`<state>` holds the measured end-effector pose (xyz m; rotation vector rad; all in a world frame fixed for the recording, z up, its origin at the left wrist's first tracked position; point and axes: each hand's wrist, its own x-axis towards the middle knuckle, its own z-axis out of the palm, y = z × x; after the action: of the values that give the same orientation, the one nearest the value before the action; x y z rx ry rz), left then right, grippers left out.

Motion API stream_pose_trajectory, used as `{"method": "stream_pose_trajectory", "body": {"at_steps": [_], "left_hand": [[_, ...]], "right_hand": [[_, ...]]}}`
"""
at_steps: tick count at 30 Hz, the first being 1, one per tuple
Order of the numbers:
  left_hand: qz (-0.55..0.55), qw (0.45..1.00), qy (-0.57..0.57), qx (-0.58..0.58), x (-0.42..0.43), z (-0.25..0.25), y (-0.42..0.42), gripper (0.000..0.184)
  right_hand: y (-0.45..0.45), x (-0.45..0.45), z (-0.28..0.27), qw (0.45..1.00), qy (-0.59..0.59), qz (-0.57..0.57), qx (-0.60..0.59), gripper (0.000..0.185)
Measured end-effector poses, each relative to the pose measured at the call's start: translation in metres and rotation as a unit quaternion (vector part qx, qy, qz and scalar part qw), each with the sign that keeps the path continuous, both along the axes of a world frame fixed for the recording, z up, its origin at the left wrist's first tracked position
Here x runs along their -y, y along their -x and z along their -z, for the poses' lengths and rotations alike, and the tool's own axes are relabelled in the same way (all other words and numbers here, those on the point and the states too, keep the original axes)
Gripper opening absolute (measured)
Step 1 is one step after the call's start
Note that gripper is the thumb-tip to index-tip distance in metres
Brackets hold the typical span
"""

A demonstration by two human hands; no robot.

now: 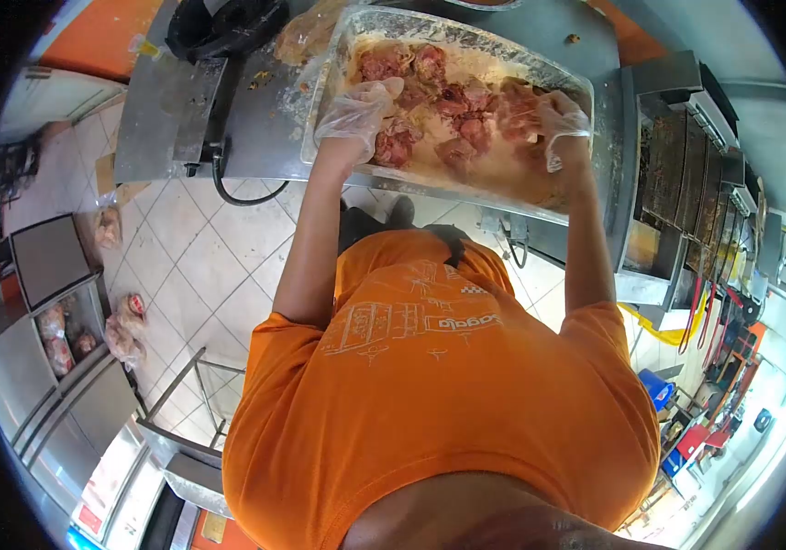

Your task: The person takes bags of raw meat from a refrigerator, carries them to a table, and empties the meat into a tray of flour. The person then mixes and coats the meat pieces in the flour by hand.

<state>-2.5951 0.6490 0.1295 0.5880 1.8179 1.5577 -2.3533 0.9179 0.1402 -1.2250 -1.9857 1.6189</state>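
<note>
A long metal tray (586,87) holds pale flour and several pieces of raw, reddish meat (453,101). My left hand (356,117), in a clear plastic glove, is over the tray's left part, beside the meat; its fingertips are partly hidden. At the right end, my right hand (563,124), gloved the same way, has its fingers curled at the edge of a slightly blurred piece of meat (518,112). Flour lies around the pieces and along the tray walls.
The tray rests on a metal counter (265,124) with a black object (223,29) and a plastic bag (312,29). A rack unit (686,165) stands right. Bagged items (125,330) lie on the tiled floor, near a metal frame (196,394).
</note>
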Motion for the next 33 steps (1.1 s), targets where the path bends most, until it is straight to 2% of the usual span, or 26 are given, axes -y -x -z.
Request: {"method": "stream_pose_trajectory", "body": {"at_steps": [2,3,4,5,6,7,8,9,11,13,15,16,18,20,22,24,25,27,28,30,33], "left_hand": [[0.066,0.995,0.024,-0.065,0.004,-0.023,0.001,0.034],[0.073,0.995,0.025,-0.067,0.005,-0.029,0.0,0.034],[0.067,0.992,0.039,-0.099,0.006,-0.034,-0.001,0.035],[0.06,0.988,0.052,-0.131,0.006,-0.039,0.0,0.036],[0.065,0.987,0.053,-0.134,0.003,-0.045,0.002,0.036],[0.096,0.972,0.151,-0.153,0.001,-0.05,0.005,0.037],[0.125,0.945,0.25,-0.171,0.0,-0.053,0.008,0.038],[0.13,0.942,0.256,-0.176,0.002,-0.042,0.012,0.038],[0.132,0.919,0.111,-0.355,0.008,-0.011,0.024,0.027],[0.133,0.906,0.118,-0.385,0.009,-0.017,0.027,0.027],[0.125,0.894,0.127,-0.411,0.012,-0.014,0.032,0.027],[0.097,0.909,0.092,-0.394,0.015,-0.004,0.034,0.028],[0.066,0.922,0.062,-0.377,0.021,-0.002,0.036,0.028],[0.067,0.947,0.051,-0.309,0.03,-0.005,0.031,0.029],[0.063,0.945,0.065,-0.313,0.036,-0.014,0.027,0.028],[0.059,0.945,0.073,-0.314,0.042,-0.012,0.025,0.028],[0.066,0.949,0.059,-0.303,0.042,-0.007,0.026,0.027],[0.064,0.953,0.047,-0.291,0.045,-0.006,0.024,0.027],[0.069,0.947,0.045,-0.312,0.045,-0.009,0.021,0.026],[0.073,0.938,0.043,-0.337,0.046,-0.012,0.019,0.025],[0.07,0.951,0.016,-0.302,0.046,-0.009,0.018,0.024]], "right_hand": [[-0.018,-0.016,0.002,0.994,-0.069,0.082,-0.009,0.029],[-0.019,-0.011,-0.011,0.994,-0.067,0.088,-0.011,0.029],[-0.016,-0.001,-0.037,0.973,-0.184,0.109,0.087,0.03],[-0.012,0.006,-0.05,0.929,-0.296,0.126,0.183,0.031],[-0.01,0.007,-0.047,0.907,-0.346,0.123,0.205,0.03],[-0.007,0.006,-0.041,0.908,-0.342,0.127,0.205,0.03],[-0.003,0.004,-0.033,0.895,-0.387,0.001,0.224,0.031],[0.003,0.005,-0.025,0.866,-0.423,-0.123,0.237,0.034],[0.046,0.029,-0.017,0.824,-0.36,-0.331,0.285,0.036],[0.082,0.081,-0.041,0.838,-0.283,-0.393,0.252,0.039],[0.121,0.097,0.036,0.749,-0.419,-0.472,0.202,0.036],[0.137,0.11,0.046,0.75,-0.42,-0.473,0.195,0.036],[0.161,0.13,0.05,0.654,-0.423,-0.561,0.281,0.031],[0.165,0.136,0.043,0.63,-0.455,-0.573,0.262,0.027],[0.167,0.138,0.042,0.599,-0.487,-0.587,0.244,0.024],[0.164,0.131,0.044,0.627,-0.45,-0.57,0.282,0.029],[0.163,0.128,0.042,0.62,-0.453,-0.575,0.283,0.029],[0.161,0.124,0.035,0.6,-0.456,-0.588,0.295,0.042],[0.16,0.125,0.034,0.597,-0.457,-0.591,0.293,0.042],[0.16,0.123,0.031,0.571,-0.461,-0.6,0.319,0.054],[0.156,0.121,0.046,0.584,-0.441,-0.601,0.322,0.064]]}}
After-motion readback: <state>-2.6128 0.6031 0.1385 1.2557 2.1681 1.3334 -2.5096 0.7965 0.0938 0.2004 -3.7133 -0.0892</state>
